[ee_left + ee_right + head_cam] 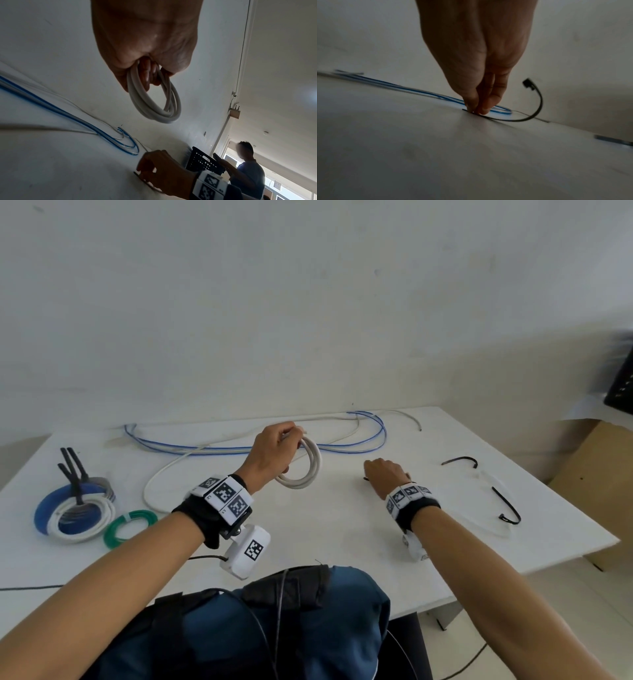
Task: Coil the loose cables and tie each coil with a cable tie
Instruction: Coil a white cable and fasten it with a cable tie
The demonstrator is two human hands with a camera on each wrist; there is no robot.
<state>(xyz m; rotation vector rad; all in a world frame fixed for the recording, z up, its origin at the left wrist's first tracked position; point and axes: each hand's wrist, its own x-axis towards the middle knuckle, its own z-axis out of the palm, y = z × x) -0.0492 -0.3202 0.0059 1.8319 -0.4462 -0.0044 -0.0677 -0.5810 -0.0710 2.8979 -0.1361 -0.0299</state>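
Note:
My left hand [293,438] holds a small white cable coil [310,465] upright above the table's middle, fingers curled through its loops. The left wrist view shows the coil [154,106] hanging from the left hand [147,75]. My right hand [368,474] is down on the table [325,535] to the right of the coil. Its fingertips [471,108] pinch one end of a black cable tie [522,119]. The tie curls up to its head at the right. The right hand [145,171] also shows low in the left wrist view.
Loose blue cable [239,447] and white cable [161,477] lie along the far edge. Tied coils [75,515] and a green coil [130,527] sit at the left. Two more black ties [460,460] lie right. A black basket [620,388] and a person [248,169] are beyond.

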